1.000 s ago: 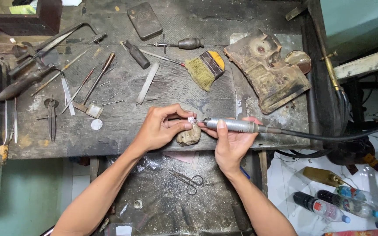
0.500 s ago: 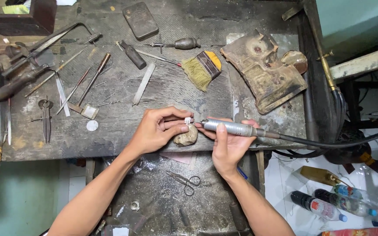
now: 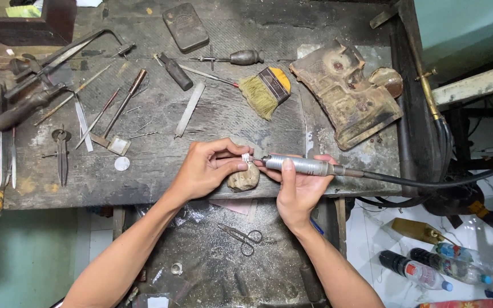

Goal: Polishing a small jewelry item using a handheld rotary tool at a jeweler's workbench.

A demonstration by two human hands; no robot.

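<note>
Left hand [image 3: 203, 171]: fingers pinched shut on a small silver piece [image 3: 246, 158], held over the counter [image 3: 155, 165] edge.
Right hand [image 3: 298, 188]: fingers wrapped around the metal handpiece [image 3: 298, 165], tip touching the piece.
Below: rounded wooden peg [image 3: 243, 179].

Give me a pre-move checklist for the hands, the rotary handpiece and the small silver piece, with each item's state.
1. Left hand pinches the small silver piece at its fingertips: ok.
2. Right hand wraps the rotary handpiece: ok.
3. Handpiece tip at the piece: ok; true contact, cannot tell.
4. Piece braced over the worn bench peg: ok.
5. Black drive cable runs off to the right, free of the bench tools: ok.
6. Tip spinning: cannot tell.
</note>
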